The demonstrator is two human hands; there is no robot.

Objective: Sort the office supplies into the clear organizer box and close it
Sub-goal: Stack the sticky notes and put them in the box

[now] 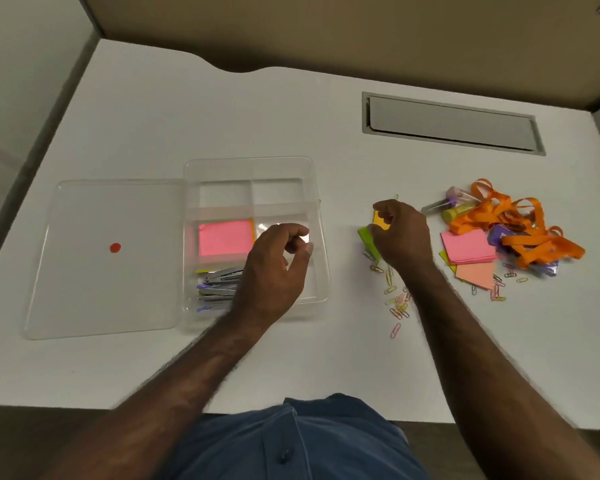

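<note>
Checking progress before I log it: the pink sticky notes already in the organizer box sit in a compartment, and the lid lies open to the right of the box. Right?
Not quite. The lid lies open to the left of the organizer box, not the right, as the head view shows. The pink sticky notes do sit in a compartment.

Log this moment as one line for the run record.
left hand: over organizer box, pinched, contents unclear | right hand: gripping orange sticky notes | lid: open

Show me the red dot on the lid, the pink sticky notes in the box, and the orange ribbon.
red dot [115,248], head view, its centre
pink sticky notes [224,237], head view, top sheet
orange ribbon [527,233], head view, middle of tangle
</note>
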